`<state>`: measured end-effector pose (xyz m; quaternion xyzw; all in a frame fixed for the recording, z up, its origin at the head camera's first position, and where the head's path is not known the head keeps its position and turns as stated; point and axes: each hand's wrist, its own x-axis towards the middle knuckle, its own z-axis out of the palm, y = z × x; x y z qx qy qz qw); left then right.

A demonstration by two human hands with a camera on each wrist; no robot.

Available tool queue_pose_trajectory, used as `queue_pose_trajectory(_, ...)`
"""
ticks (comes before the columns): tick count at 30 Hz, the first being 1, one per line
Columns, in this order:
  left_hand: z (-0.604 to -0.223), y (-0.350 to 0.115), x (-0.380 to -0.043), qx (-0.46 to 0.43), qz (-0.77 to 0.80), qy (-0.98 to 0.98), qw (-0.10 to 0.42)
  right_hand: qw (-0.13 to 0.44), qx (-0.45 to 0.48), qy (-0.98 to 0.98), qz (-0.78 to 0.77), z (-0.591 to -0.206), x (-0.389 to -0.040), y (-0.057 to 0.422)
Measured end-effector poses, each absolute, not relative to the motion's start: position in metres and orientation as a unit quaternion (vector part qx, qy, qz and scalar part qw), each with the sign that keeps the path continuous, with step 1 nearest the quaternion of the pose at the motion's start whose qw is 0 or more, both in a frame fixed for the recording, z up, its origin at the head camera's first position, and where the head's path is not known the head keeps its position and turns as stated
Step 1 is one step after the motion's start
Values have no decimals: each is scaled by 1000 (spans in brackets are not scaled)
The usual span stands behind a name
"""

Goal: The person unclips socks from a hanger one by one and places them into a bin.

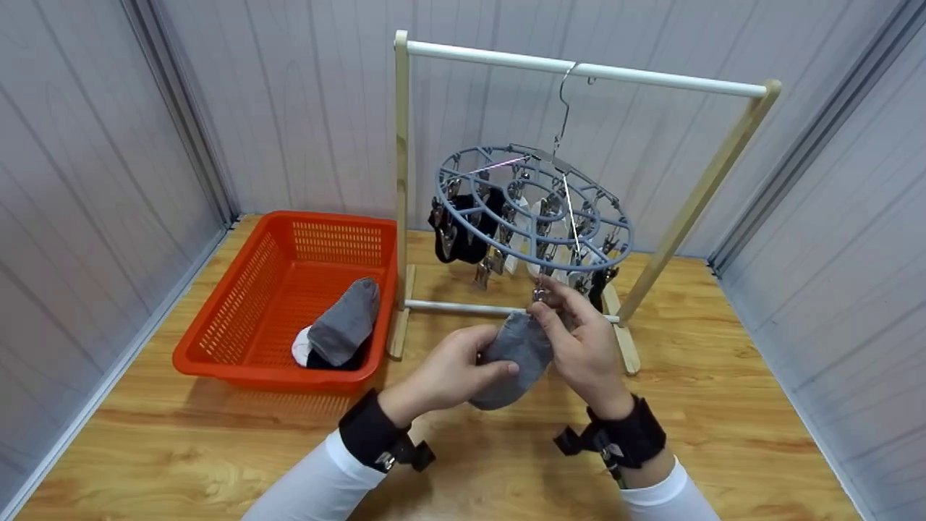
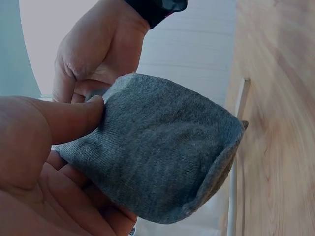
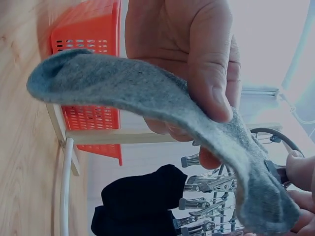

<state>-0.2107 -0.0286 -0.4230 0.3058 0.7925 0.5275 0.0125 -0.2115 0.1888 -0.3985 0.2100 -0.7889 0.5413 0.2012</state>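
A grey sock [image 1: 515,351] is pinched between the thumb and fingers of my left hand [image 1: 452,369], its toe end hanging down toward me. My right hand [image 1: 589,354] pinches a metal clip [image 1: 539,294] under the front rim of the round hanger [image 1: 535,257], right at the sock's upper edge. In the right wrist view the sock [image 3: 123,83] stretches from the left thumb across to the right fingertips. The left wrist view shows the sock's broad side [image 2: 162,147], with the right hand [image 2: 103,49] behind it.
Black socks [image 1: 463,239] and white socks [image 1: 515,250] hang from other clips. The hanger hooks over the white bar [image 1: 499,54] of a wooden-legged stand. To the left, an orange basket [image 1: 210,347] holds another grey sock [image 1: 347,322] over black and white pieces.
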Motion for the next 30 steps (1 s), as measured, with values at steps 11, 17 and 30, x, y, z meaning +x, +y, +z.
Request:
queue_pose_trajectory(11,-423,-30,-212,304,528,793,17,218,208,-758,578,-396,-210,191)
queue_pose_trajectory(17,-423,-31,-213,303,525,795,17,228,204,-748,590,-396,-212,191)
queue_pose_trajectory(30,-421,-33,-212,314,512,799,8,251,209,-733,598,-397,-210,192)
